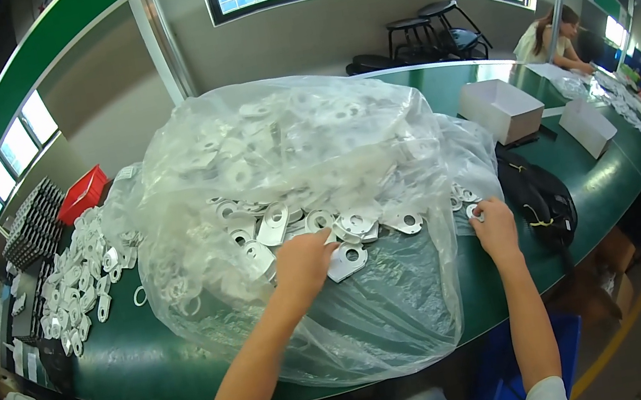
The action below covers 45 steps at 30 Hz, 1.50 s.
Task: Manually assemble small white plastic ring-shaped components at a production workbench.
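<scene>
A large clear plastic bag (284,134) lies on the green table, full of white flat plastic parts with round holes. Its mouth faces me, and several white parts (272,225) show bare there. My left hand (306,263) is closed at the mouth, fingers curled down among the parts; what its fingertips hold is hidden. One holed white part (347,262) lies right beside it. At the bag's right side, my right hand (497,228) is closed in a pinch on a small white ring (474,211). More small white rings (456,198) lie just beyond it.
A pile of white parts (83,278) spreads at left, near a red bin (83,195) and stacked dark trays (36,220). To the right sit a black bag (538,196) and white boxes (501,110). Other people (553,42) sit along the table's right side.
</scene>
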Tool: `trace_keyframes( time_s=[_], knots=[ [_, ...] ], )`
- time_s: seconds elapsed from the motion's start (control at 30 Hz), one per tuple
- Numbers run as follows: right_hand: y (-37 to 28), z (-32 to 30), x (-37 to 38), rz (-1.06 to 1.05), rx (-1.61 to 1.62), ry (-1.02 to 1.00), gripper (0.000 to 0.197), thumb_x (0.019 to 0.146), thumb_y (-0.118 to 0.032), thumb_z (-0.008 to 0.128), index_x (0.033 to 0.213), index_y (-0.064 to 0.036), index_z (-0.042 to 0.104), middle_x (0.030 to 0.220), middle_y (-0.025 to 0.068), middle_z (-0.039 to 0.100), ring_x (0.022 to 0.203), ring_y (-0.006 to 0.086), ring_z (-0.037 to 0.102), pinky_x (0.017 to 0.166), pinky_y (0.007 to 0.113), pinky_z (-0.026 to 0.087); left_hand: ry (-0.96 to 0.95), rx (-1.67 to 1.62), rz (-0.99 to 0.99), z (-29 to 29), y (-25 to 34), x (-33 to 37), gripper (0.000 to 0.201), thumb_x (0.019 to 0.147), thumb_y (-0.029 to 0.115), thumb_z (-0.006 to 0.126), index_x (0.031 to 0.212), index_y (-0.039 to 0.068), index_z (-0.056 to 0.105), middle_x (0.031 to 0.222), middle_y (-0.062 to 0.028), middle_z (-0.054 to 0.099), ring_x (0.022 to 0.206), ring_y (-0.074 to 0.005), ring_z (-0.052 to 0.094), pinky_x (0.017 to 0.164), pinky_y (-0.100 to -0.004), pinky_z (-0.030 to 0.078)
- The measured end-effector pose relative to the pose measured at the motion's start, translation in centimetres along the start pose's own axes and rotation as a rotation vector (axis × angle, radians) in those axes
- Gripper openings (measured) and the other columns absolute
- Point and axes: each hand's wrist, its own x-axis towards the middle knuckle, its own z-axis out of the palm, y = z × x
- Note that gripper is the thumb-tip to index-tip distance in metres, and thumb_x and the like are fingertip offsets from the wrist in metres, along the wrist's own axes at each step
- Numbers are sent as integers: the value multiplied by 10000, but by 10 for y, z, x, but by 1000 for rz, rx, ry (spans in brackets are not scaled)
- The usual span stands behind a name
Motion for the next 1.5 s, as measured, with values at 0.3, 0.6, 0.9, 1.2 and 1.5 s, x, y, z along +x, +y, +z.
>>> trace_keyframes(
  time_s=[0.3,0.6,0.9,1.2,1.5],
  knots=[
    [-23,-18,1,46,293,203,116,807,-98,606,863,1,627,771,136,640,693,271,625,636,350,474,-46,33,-99,20,1,29,494,699,451,732,817,-16,625,710,-166,629,651,-325,603,575,-408,459],
    [-86,-15,4,164,1027,-84,127,900,-77,537,893,30,606,731,43,633,611,117,620,503,203,431,-435,-1268,-817,-39,-58,-25,424,886,380,545,860,-34,633,493,98,250,397,-43,210,403,-224,178],
    [-209,29,8,159,1465,-429,131,895,-94,551,907,23,611,733,64,622,627,133,615,481,220,441,-403,-2009,-493,-20,-84,-63,664,914,436,467,1234,-145,438,562,76,241,446,-44,228,416,-207,232],
    [-213,57,-9,169,1563,-504,133,909,-86,536,921,30,600,767,83,622,638,138,598,501,231,457,-338,-2098,-378,-8,-76,-67,605,926,395,468,1234,-125,443,552,94,263,452,-25,256,425,-201,245],
    [-211,56,-15,235,1617,-535,137,927,-104,509,915,9,586,783,79,622,663,154,601,522,252,457,-409,-1958,-328,-13,-67,-68,741,856,487,540,1258,-124,425,542,73,259,467,-64,237,442,-218,234]
  ],
)
